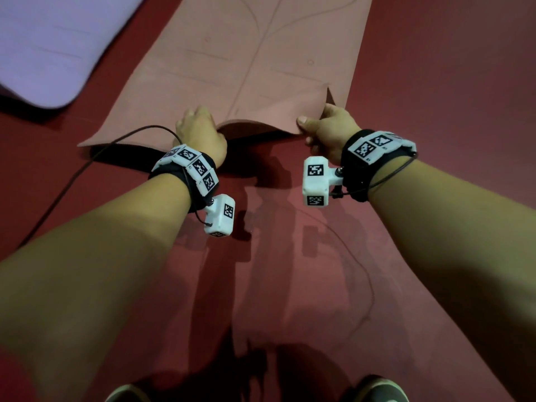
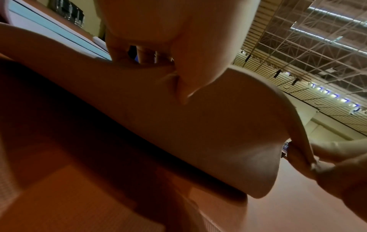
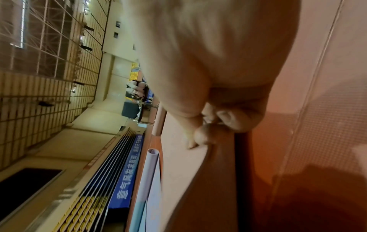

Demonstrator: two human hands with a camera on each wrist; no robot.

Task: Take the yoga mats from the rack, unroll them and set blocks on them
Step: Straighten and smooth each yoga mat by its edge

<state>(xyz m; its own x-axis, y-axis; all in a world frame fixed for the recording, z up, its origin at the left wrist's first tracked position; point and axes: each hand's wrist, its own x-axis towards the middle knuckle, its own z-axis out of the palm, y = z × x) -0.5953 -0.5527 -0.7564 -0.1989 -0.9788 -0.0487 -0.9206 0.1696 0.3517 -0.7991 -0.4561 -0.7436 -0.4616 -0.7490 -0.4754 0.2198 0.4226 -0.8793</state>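
Note:
A pink yoga mat [image 1: 232,62] lies unrolled on the red floor, running away from me. Its near end is lifted off the floor and arches up between my hands. My left hand [image 1: 200,132] grips the near edge left of the middle, thumb under the mat [image 2: 198,133] and fingers [image 2: 147,56] on top. My right hand [image 1: 322,126] pinches the near right corner, which curls upward; in the right wrist view its fingertips [image 3: 206,135] press the mat edge [image 3: 198,180]. No blocks are in view.
A lilac mat [image 1: 43,47] lies flat at the far left, also seen rolled at its far end [image 3: 152,158]. A black cable [image 1: 66,181] trails over the red floor [image 1: 435,111] on my left. My shoes [image 1: 377,390] show at the bottom edge.

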